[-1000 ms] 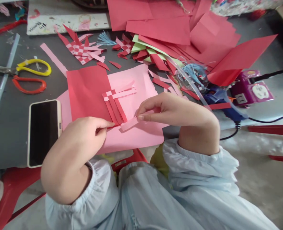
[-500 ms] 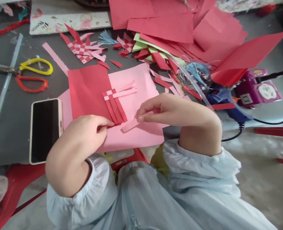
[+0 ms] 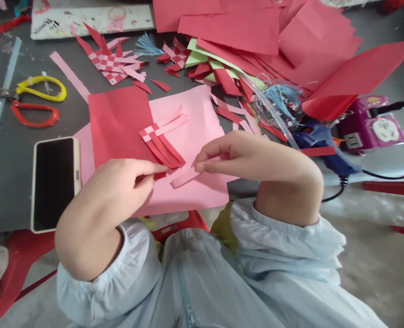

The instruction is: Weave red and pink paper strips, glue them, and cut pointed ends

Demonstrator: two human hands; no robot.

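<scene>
A small red and pink paper weave (image 3: pixel 150 132) lies on the pink sheet, partly over a red paper sheet (image 3: pixel 120 118). Its red strips (image 3: pixel 169 152) fan down to the right, and loose pink strips (image 3: pixel 174 122) stick out at its upper right. My left hand (image 3: pixel 126 187) is at the strips' lower ends, index finger stretched and thumb bent in. A red strip (image 3: pixel 161 175) shows from under that finger, held against the sheet. My right hand (image 3: pixel 218 155) pinches a pink paper strip (image 3: pixel 184 175) between thumb and fingers, its free end pointing left.
Under the work lies a pink sheet (image 3: pixel 195 196). A phone (image 3: pixel 54 182) and scissors (image 3: pixel 38 100) are on the left. Finished-looking checkered weaves (image 3: pixel 111 64) and a red paper stack (image 3: pixel 232 36) lie behind. At right are a blue glue gun (image 3: pixel 328 148) and a purple power block (image 3: pixel 375 127).
The lower ends of the red strips have swung right, and my left index finger has slid right with them. My right hand keeps its pinch on the pink strip. The view has shifted slightly.
</scene>
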